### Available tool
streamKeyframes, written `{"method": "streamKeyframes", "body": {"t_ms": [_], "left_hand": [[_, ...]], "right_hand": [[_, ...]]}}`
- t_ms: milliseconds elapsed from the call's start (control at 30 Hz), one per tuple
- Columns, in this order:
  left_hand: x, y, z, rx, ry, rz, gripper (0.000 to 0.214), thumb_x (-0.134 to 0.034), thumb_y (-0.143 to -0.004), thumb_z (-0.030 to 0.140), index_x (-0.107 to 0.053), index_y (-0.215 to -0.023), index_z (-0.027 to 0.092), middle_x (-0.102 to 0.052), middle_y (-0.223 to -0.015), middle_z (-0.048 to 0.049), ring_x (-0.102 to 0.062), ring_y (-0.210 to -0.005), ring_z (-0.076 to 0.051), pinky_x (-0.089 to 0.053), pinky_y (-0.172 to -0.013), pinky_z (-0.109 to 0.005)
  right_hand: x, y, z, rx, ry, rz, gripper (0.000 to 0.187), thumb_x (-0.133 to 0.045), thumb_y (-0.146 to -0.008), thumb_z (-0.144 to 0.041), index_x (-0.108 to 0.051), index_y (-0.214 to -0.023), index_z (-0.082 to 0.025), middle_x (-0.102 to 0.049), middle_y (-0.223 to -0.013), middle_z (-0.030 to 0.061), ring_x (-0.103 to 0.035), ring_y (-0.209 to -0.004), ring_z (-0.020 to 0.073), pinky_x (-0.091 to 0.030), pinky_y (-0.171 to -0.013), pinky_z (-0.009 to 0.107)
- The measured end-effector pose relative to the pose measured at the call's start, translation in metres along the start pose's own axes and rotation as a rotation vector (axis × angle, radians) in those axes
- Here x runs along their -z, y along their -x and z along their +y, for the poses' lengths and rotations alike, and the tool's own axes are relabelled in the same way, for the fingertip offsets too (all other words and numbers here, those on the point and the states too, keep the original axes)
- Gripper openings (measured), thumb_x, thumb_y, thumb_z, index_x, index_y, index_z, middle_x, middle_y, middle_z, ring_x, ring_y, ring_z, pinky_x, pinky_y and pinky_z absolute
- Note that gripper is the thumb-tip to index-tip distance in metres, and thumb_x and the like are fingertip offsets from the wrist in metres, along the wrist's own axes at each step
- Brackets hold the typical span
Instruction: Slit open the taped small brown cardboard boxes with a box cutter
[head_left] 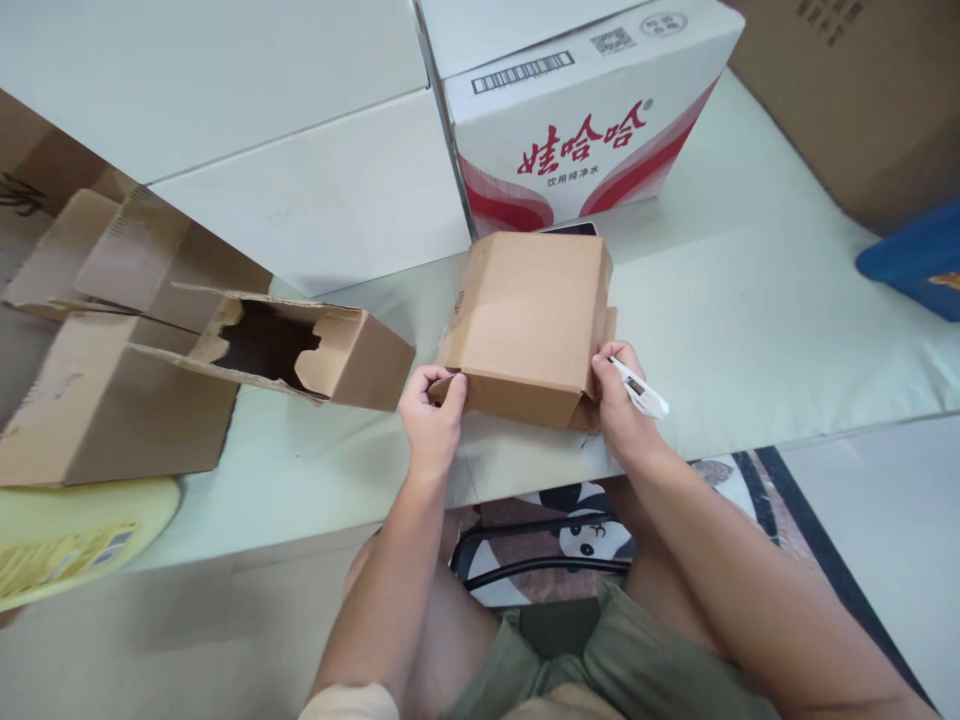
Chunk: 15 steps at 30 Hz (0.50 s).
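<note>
A brown cardboard box (532, 310) lies on the pale cloth-covered table in front of me. My left hand (435, 408) is closed at its near left corner, thumb and fingers pinching a small cardboard flap (441, 388). At the near right corner is my right hand (619, 390), its fingers touching the box's edge. A white utility knife (641, 391) is held in that hand, its handle end pointing down and right; its blade is not visible. A narrow side flap (611, 322) sticks out on the box's right. Behind the box shows part of a dark flat object (574, 229).
Left of the box sits an open cardboard carton (367, 365), beside more brown boxes (150, 400). White cartons (315, 190) and a red-and-white water carton (585, 150) stand behind. A blue container (919, 260) is at right, a yellow one (90, 535) at the left edge.
</note>
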<state>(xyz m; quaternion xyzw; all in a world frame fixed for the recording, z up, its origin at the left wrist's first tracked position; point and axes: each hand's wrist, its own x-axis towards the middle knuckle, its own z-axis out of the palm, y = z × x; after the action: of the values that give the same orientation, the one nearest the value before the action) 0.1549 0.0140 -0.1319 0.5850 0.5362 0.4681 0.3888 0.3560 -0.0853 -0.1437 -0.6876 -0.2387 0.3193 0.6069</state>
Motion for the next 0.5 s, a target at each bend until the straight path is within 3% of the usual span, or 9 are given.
{"method": "streamKeyframes", "body": {"t_ms": [500], "left_hand": [[0.0001,-0.0003,-0.0019,-0.007,-0.005,-0.002,0.028,-0.074,-0.07,0.044,-0.057,-0.071,0.022,-0.057,-0.067,0.0026,-0.05,-0.064,-0.013,-0.043,-0.061,-0.025]], "right_hand": [[0.0,0.0003,-0.0035,-0.004,0.004,0.003,0.024,-0.058,-0.085,-0.049,-0.045,-0.089,-0.028,-0.04,-0.069,-0.0066,-0.039,-0.065,0.0166,-0.028,-0.065,0.034]]}}
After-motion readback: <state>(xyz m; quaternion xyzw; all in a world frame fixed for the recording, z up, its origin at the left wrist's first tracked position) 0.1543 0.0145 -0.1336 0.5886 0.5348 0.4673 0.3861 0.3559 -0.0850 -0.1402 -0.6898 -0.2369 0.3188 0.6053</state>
